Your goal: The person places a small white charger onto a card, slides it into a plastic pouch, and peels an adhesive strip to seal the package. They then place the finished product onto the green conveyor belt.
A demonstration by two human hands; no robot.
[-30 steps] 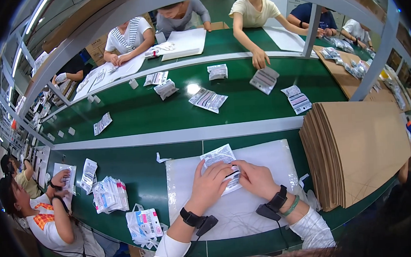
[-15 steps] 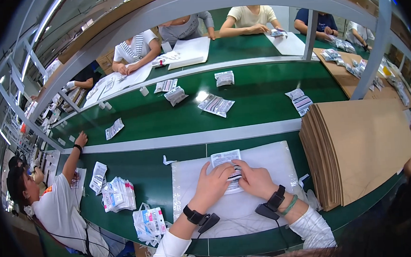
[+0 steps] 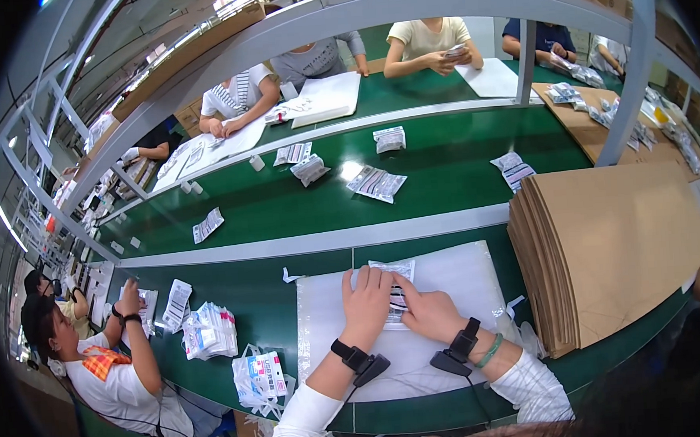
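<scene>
Rests outstretched left hand (image 3: 366, 304) and half-curled right hand (image 3: 434, 316) over packet (image 3: 403, 270) jutting out at far side; cannot tell grip.

To the left, a strip of green bench (image 3: 263, 300) gives the left hand (image 3: 369, 301) room to pass between the white sheet (image 3: 465, 271) and the pile of packets (image 3: 210, 331). Nearer the body, a plastic bag (image 3: 252, 389) narrows that strip. The tall cardboard stack (image 3: 621, 254) blocks sideways reach beyond the right hand (image 3: 432, 314), leaving a slim gap beside the sheet. Ahead, a grey rail (image 3: 303, 243) crosses the whole way.
</scene>
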